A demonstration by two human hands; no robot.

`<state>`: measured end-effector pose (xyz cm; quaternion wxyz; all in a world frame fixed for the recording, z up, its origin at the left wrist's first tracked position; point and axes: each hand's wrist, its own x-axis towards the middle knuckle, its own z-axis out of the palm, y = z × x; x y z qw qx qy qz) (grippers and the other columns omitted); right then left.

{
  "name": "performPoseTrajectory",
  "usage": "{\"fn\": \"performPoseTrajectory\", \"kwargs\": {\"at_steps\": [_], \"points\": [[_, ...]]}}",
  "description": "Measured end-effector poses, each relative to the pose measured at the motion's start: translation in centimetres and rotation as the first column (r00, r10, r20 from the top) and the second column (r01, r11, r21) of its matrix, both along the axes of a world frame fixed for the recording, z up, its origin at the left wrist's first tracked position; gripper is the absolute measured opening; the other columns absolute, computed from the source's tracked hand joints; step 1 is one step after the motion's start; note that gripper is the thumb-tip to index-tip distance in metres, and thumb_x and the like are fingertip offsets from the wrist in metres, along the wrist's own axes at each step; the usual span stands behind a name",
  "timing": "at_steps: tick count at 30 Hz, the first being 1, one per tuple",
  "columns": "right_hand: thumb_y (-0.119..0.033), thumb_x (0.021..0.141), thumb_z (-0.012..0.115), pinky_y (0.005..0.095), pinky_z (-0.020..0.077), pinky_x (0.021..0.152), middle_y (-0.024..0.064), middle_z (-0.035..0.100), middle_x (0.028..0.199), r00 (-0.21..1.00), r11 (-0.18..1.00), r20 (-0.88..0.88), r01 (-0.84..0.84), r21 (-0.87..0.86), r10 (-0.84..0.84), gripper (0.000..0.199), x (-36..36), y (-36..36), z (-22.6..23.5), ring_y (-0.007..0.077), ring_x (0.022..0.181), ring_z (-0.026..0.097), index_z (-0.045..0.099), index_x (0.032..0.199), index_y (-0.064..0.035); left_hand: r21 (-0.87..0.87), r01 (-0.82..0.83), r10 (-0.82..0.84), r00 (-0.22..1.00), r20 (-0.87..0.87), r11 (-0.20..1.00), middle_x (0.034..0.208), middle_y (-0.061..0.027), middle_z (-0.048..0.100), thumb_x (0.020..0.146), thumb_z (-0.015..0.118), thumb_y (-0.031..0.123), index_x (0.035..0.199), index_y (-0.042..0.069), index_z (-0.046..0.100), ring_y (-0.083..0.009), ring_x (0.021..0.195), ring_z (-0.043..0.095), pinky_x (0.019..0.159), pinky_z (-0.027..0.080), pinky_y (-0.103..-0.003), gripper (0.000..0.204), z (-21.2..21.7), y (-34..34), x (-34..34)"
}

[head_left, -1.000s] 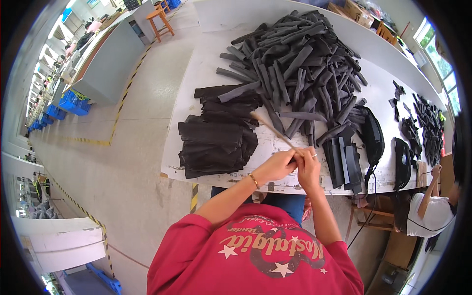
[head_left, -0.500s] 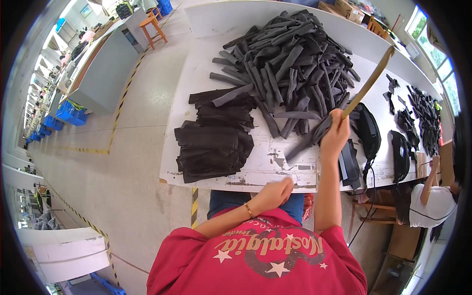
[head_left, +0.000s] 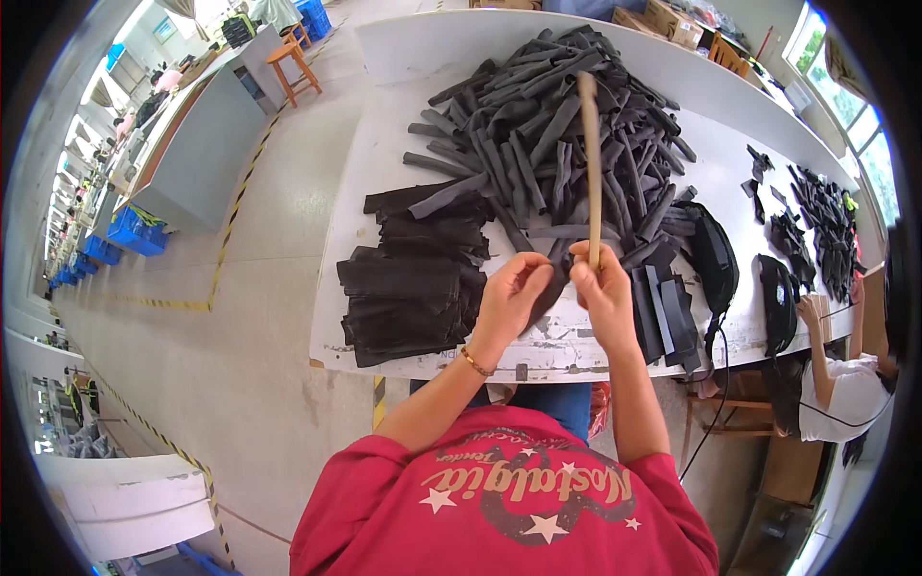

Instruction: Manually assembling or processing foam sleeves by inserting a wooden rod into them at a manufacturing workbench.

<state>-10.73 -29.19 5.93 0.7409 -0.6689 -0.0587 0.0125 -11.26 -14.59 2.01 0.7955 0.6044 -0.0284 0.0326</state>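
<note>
A tan wooden stick [head_left: 593,182] stands up from my right hand [head_left: 605,296], whose fingers are closed round its lower end. My left hand [head_left: 511,302] pinches the edge of a dark grey fabric tube [head_left: 545,302] that hangs between my two hands. Just beyond them rises a big heap of similar fabric tubes [head_left: 538,125]. Left of my left hand lies a stack of flat black fabric pieces [head_left: 408,302]. Close to my right hand are some flat dark strips [head_left: 669,312], with a black padded pouch [head_left: 713,254] past them.
The white table [head_left: 370,144] has a low raised wall [head_left: 432,38] along its far side. Farther right lie another black pouch [head_left: 776,307] and a pile of dark strips [head_left: 831,230], near a co-worker in a white shirt [head_left: 845,394]. A cable [head_left: 725,384] drops over the front edge.
My right hand has moved left, and the stick has swung from leaning right to nearly upright. My left hand has risen from the table's edge to grip the fabric tube.
</note>
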Motion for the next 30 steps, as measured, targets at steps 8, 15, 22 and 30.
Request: {"fn": "performPoseTrajectory", "kwargs": {"at_steps": [8, 15, 22, 30], "points": [[-0.01, 0.085, 0.068, 0.0168, 0.0282, 0.047, -0.0088, 0.045, 0.061, 0.992, 0.996, -0.127, 0.012, 0.084, -0.001, 0.016, -1.5, 0.4, -4.6, 0.0005, 0.052, 0.037, 0.06, 0.098, -0.0048, -0.023, -0.097, 0.096, 0.995, -0.036, 0.995, 0.074, 0.0019, 0.052, 0.097, 0.049, 0.021, 0.092, 0.001, 0.056, -0.0045, 0.069, 0.044, 0.06, 0.038, -0.021, 0.022, -1.6, -0.9, -1.1], [-0.006, 0.088, 0.062, 0.017, 0.0292, 0.057, -0.0052, 0.045, 0.081, 0.965, 0.983, 0.26, 0.069, -0.169, -0.023, 0.019, -1.2, 0.0, -2.6, 0.0024, 0.067, 0.037, 0.06, 0.105, 0.0007, 0.372, -0.185, 0.097, 0.965, 0.244, 0.909, 0.072, -0.0077, 0.051, 0.096, 0.049, 0.015, 0.09, 0.0, 0.054, -0.0139, 0.064, 0.047, 0.059, 0.04, -0.026, 0.016, -0.8, 0.2, -1.2], [-0.005, 0.088, 0.061, 0.0196, 0.0298, 0.053, -0.0032, 0.047, 0.082, 0.942, 0.9, 0.301, -0.001, -0.435, 0.147, 0.012, -0.4, -1.3, -0.7, 0.0041, 0.062, 0.039, 0.062, 0.099, 0.0008, 0.434, -0.178, 0.013, 0.934, 0.356, 0.883, 0.075, -0.0139, 0.052, 0.094, 0.052, 0.013, 0.09, -0.001, 0.053, -0.0253, 0.065, 0.051, 0.061, 0.043, -0.03, 0.014, -0.6, 0.6, -1.3], [-0.019, 0.095, 0.053, 0.0202, 0.0216, 0.042, -0.003, 0.045, 0.073, 0.993, 0.808, -0.051, 0.119, 0.577, -0.11, 0.015, 0.6, -0.6, -1.3, 0.0035, 0.047, 0.029, 0.054, 0.091, -0.0045, 0.425, -0.153, 0.102, 0.985, 0.141, 0.892, 0.068, -0.014, 0.054, 0.096, 0.05, 0.018, 0.091, -0.002, 0.054, -0.0207, 0.059, 0.049, 0.058, 0.043, -0.031, 0.021, -1.5, 0.5, -2.4]]}}
